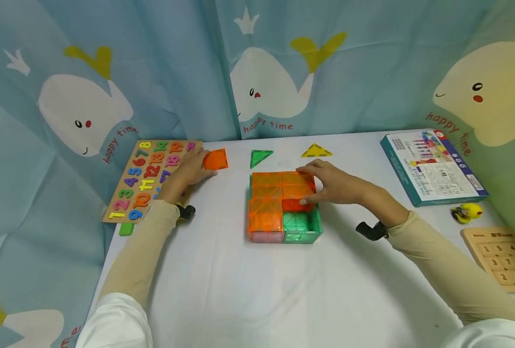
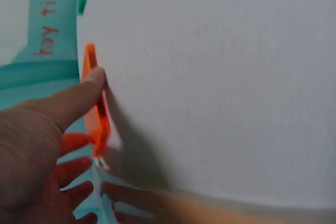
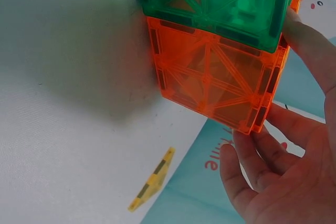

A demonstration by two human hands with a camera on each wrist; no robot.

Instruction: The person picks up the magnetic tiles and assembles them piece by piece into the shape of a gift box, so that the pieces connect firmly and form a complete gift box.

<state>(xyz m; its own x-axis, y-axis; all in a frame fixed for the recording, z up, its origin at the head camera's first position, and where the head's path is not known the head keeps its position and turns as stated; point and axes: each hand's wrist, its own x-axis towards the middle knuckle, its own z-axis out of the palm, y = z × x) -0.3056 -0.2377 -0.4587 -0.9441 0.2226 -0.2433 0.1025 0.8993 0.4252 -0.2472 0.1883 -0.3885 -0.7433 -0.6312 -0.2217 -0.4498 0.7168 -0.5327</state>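
Note:
A low box of translucent magnetic tiles stands mid-table, with green and pinkish sides. Orange square tiles cover its top except the front right corner, where green tiles show inside. My right hand grips the box at its back right corner. In the right wrist view, the thumb lies along the edge and the fingers touch an orange wall tile. Left of the box, my left hand pinches a loose orange square tile. The left wrist view shows its thumb on this tile, tilted up.
A green triangle tile and a yellow one lie behind the box. A wooden number board sits partly under the left arm. At right are a boxed set, a small yellow toy and a wooden number puzzle.

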